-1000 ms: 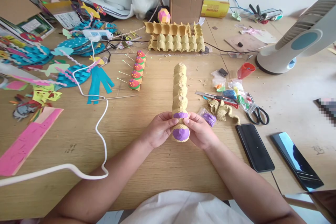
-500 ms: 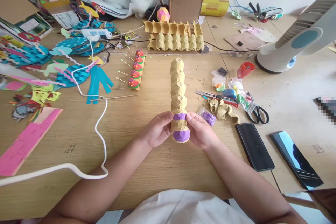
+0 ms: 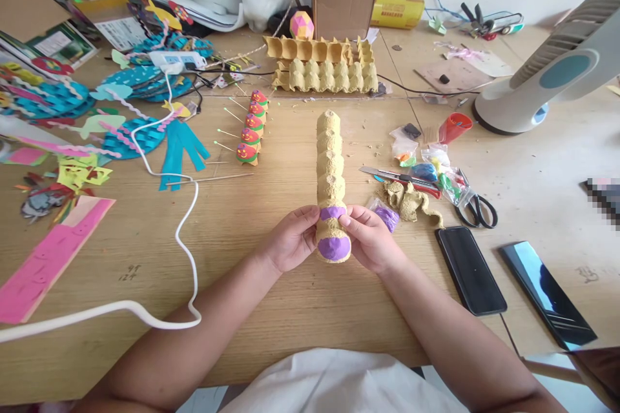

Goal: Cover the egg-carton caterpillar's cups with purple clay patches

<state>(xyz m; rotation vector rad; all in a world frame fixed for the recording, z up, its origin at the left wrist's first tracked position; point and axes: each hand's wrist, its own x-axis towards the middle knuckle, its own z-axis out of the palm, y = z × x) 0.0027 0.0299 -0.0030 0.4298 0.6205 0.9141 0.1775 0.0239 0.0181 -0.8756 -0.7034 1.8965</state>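
Observation:
A long strip of egg carton (image 3: 330,171), a single row of tan bumps, points away from me over the table. Purple clay (image 3: 334,248) covers the top of its nearest bump, and a purple band (image 3: 332,213) lies across the strip a little farther up. My left hand (image 3: 294,240) grips the left edge beside that band, thumb and fingers closed. On the opposite edge my right hand (image 3: 372,239) holds the strip, its thumb against the purple band. A bag of purple clay (image 3: 386,216) lies just beyond my right hand.
A painted red and green carton caterpillar (image 3: 252,128) stands ahead on the left. Utility knife (image 3: 400,177), torn carton scraps (image 3: 411,201), scissors (image 3: 477,210) and a phone (image 3: 471,270) lie to the right. A white cable (image 3: 186,251) crosses the left side. Egg cartons (image 3: 325,76) and a fan (image 3: 537,71) stand farther back.
My right thumb has shifted slightly left, onto the purple band. The strip's far end sits slightly lower in view; both hands keep hold.

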